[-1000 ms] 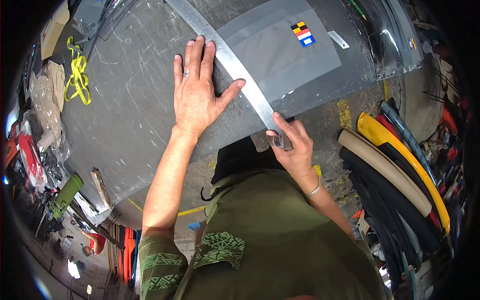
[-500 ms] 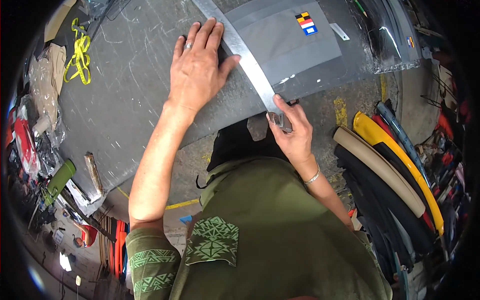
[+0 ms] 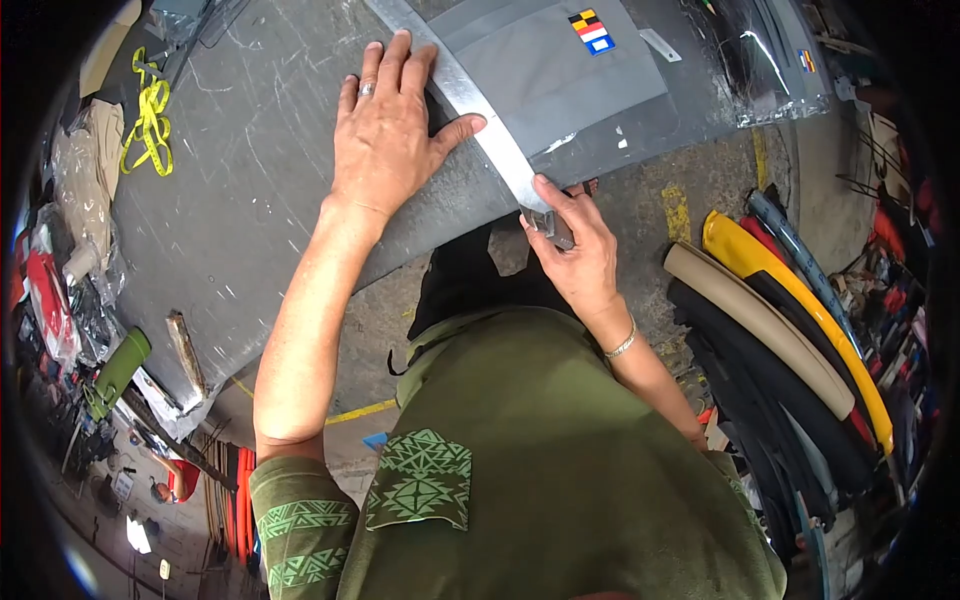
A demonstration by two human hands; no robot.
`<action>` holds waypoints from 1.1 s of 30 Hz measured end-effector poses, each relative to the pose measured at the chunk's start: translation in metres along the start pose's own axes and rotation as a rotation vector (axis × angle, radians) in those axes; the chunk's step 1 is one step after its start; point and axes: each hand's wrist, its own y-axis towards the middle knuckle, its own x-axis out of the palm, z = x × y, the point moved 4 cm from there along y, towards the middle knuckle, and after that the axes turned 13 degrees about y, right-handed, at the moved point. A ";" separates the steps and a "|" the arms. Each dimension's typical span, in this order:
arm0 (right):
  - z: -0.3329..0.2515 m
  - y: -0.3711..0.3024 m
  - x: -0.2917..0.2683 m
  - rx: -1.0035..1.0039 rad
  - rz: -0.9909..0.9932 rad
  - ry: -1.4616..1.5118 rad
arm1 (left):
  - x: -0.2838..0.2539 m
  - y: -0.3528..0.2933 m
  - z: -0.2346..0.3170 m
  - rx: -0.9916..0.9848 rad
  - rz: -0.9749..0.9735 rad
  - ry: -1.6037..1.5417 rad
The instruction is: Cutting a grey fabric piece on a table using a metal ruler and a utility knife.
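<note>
A long metal straightedge point(image 3: 487, 125) lies slantwise over the table and along the left side of a grey fabric piece point(image 3: 560, 85). My left hand point(image 3: 385, 140) is spread flat, its fingertips and thumb resting on the straightedge's left edge. At the table's near edge my right hand point(image 3: 580, 245) pinches the straightedge's near end, thumb on top and fingers beneath. A small shiny end piece shows there, partly hidden by the fingers. On the fabric is a patch of small coloured flags point(image 3: 592, 32), with a pale narrow strip point(image 3: 660, 44) to its right.
A yellow tape measure point(image 3: 150, 115) lies crumpled at the table's far left. Clear plastic sheeting point(image 3: 770, 75) covers the far right. Rolls of material, including a tan roll point(image 3: 755, 325) and a yellow roll point(image 3: 800, 310), stand to my right. A green roll point(image 3: 120, 370) is at left.
The whole view has shifted a little, with the table and hands appearing slightly further up and left. Both hands keep the same hold on the straightedge.
</note>
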 end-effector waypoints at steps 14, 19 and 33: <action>-0.038 0.036 -0.037 0.037 -0.107 -0.087 | -0.006 0.001 0.014 0.028 -0.078 -0.010; -0.067 0.082 -0.001 -0.069 -0.139 -0.041 | -0.003 0.001 0.013 0.038 -0.096 -0.072; -0.069 0.124 0.029 -0.222 -0.022 -0.059 | -0.008 0.005 0.012 0.030 -0.172 -0.108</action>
